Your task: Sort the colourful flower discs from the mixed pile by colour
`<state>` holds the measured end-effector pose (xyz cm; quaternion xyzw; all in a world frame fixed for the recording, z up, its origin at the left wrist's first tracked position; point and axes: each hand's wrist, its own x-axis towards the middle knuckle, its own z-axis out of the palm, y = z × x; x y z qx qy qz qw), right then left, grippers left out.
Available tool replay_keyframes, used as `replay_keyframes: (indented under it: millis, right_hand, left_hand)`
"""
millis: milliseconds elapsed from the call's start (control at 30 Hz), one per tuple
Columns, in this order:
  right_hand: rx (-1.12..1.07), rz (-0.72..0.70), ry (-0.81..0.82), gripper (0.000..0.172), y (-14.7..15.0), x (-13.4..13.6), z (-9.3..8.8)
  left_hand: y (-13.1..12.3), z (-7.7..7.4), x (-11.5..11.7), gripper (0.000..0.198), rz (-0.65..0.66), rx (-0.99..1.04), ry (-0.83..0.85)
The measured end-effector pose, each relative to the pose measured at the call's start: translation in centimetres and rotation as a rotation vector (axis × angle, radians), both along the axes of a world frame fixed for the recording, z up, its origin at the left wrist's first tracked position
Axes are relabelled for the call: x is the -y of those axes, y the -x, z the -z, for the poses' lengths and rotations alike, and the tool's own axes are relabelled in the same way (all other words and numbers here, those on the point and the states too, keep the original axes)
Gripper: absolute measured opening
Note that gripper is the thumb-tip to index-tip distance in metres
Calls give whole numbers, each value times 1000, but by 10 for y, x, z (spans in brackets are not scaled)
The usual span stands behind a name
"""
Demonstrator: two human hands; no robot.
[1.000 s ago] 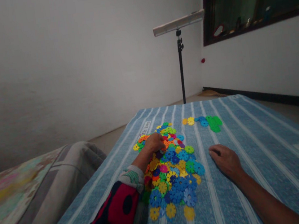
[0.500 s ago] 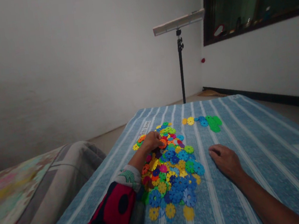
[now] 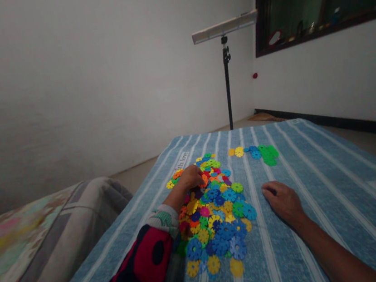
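Observation:
My left hand [image 3: 191, 177] is over the far left part of a heap of notched plastic snowflake discs [image 3: 213, 207]. Its fingers are closed at the edge of an orange snowflake disc [image 3: 204, 181], which shows at the fingertips. The heap mixes blue, yellow, green, red, orange and pink discs, many overlapping. My right hand [image 3: 283, 199] rests on the striped cloth to the right of the heap, apart from it. Its fingers are curled in, and nothing shows in them.
A blue cloth with white stripes [image 3: 332, 196] covers the table. Beyond my right hand lie green discs [image 3: 269, 155], blue discs [image 3: 255, 152] and yellow discs [image 3: 239, 152] in a row. A lamp on a black stand [image 3: 227, 81] rises behind the table. Draped fabric [image 3: 94, 212] is at left.
Almost nothing differs. My left hand and the orange disc stay in nearly the same spot over the heap, and my right hand has kept still.

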<state>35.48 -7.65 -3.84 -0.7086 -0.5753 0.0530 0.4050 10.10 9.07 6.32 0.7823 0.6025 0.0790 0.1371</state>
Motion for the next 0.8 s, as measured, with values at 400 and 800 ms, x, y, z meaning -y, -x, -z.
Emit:
replay_keyframes:
  millis: [400,800]
  right_hand:
    - [11,4,-5,30,2,1,-2]
    - [8,1,-16,30,0,0,0]
  left_hand:
    - [-4,-6,11,24,4,-189,-77]
    - [-6,-7,17,27,7,-208,-125]
